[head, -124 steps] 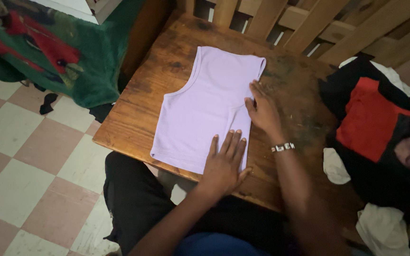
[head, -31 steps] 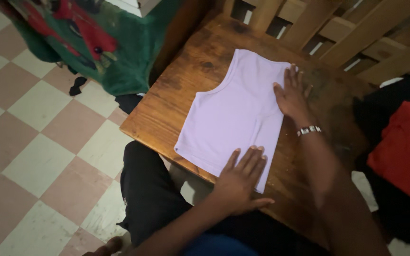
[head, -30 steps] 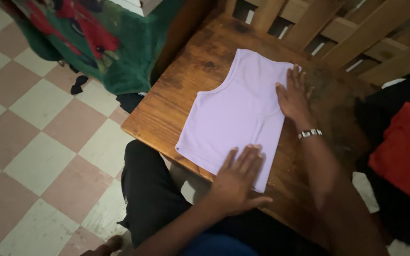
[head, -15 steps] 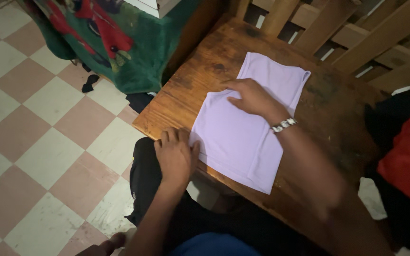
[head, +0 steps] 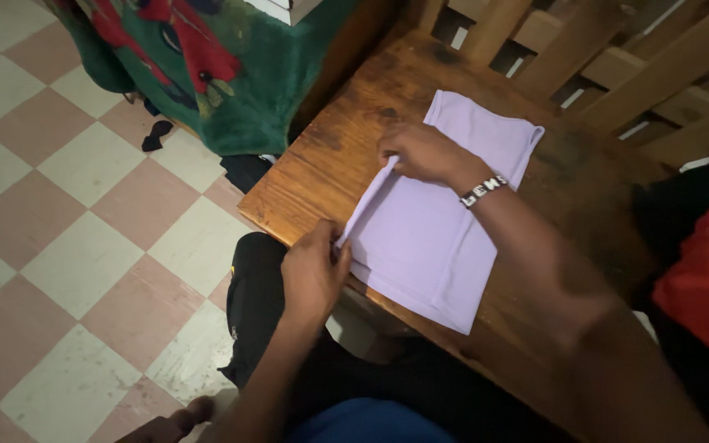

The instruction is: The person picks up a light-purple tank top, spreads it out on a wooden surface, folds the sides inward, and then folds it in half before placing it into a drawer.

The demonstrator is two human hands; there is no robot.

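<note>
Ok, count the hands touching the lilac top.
2. The left hand pinches the lilac top at its near-left corner, by the wooden table's front edge. The right hand pinches the same left edge farther back.

top [head: 445, 221]: pale lilac, plain | desk [head: 330, 156]: brown wood, dark stains | floor [head: 59, 238]: pink and cream checks | blanket [head: 231, 66], upper left: green with red figures | cloth [head: 707, 271], right edge: red on black | bracelet [head: 483, 190]: white beads, dark marks
</note>
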